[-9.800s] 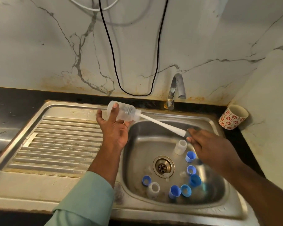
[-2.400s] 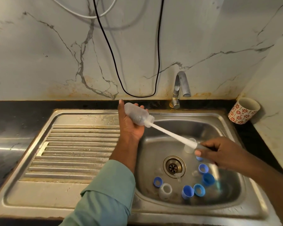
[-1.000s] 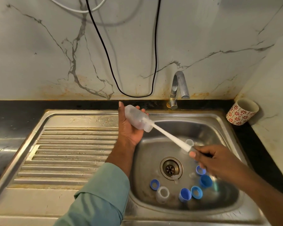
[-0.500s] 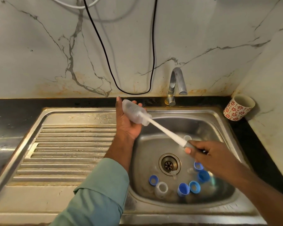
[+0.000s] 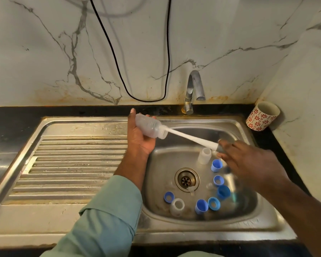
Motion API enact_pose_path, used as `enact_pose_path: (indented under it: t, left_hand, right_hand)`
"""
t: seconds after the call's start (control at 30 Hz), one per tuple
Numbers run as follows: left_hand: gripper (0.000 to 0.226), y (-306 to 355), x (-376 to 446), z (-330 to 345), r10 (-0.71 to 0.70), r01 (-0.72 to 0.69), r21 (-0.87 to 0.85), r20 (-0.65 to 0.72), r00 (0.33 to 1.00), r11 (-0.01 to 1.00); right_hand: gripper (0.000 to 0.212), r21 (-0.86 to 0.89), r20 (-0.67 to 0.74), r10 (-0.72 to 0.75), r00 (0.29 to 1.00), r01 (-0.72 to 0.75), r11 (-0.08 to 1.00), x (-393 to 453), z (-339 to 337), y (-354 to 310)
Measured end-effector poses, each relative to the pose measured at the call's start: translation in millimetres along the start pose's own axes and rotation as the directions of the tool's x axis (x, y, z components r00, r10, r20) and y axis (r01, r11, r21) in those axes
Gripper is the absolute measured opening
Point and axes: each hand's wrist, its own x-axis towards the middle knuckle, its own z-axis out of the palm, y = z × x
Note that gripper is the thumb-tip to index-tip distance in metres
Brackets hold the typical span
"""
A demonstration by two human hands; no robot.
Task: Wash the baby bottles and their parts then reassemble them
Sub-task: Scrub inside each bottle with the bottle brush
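Note:
My left hand (image 5: 140,140) holds a clear baby bottle (image 5: 150,126) tilted over the sink's left rim, mouth facing right. A white bottle brush (image 5: 191,136) runs from inside the bottle down to my right hand (image 5: 248,164), which grips its handle above the basin. In the basin lie several blue caps and rings (image 5: 216,165), one blue cap (image 5: 201,206) near the front, a clear bottle (image 5: 204,155) standing behind the drain, and another clear bottle (image 5: 177,206) lying at the front.
The steel sink (image 5: 208,125) has a ribbed drainboard (image 5: 72,164) on the left and a drain (image 5: 187,179) at its centre. A tap (image 5: 192,89) stands at the back. A red-flowered mug (image 5: 262,115) sits at the back right. A black cable (image 5: 119,67) hangs on the marble wall.
My right hand has drawn the brush handle back to the right and slightly up. The bottle stays in my left hand at about the same place.

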Motion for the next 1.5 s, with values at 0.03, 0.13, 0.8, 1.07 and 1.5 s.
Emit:
enact_pose_path:
  t: [0.03,0.13,0.8,1.07,1.5]
  left_hand:
    - [0.030,-1,0,2,-0.008,0.009,0.017,-0.020,1.000,1.000]
    - [0.025,4,4,2,-0.050,0.054,0.056,-0.066,0.997,0.997]
    - [0.025,1,1,-6,-0.016,0.023,0.062,-0.106,0.994,0.998]
    - [0.024,1,-11,5,-0.036,0.035,-0.015,-0.025,0.999,0.999]
    - [0.059,-7,-15,17,0.377,-0.214,0.567,-0.185,0.908,0.795]
  right_hand:
    - [0.050,-0.001,0.001,0.011,1.000,-0.011,1.000,-1,1,-3]
    - [0.032,0.440,0.117,0.078,0.990,-0.122,0.889,-9,6,-9]
    - [0.020,0.757,0.244,0.023,0.970,-0.205,0.621,-3,8,-7]
    - [0.032,0.910,0.379,-0.063,0.923,-0.359,0.208,-9,2,-7]
    - [0.014,0.876,0.249,0.162,0.955,-0.294,0.383,-17,21,-17]
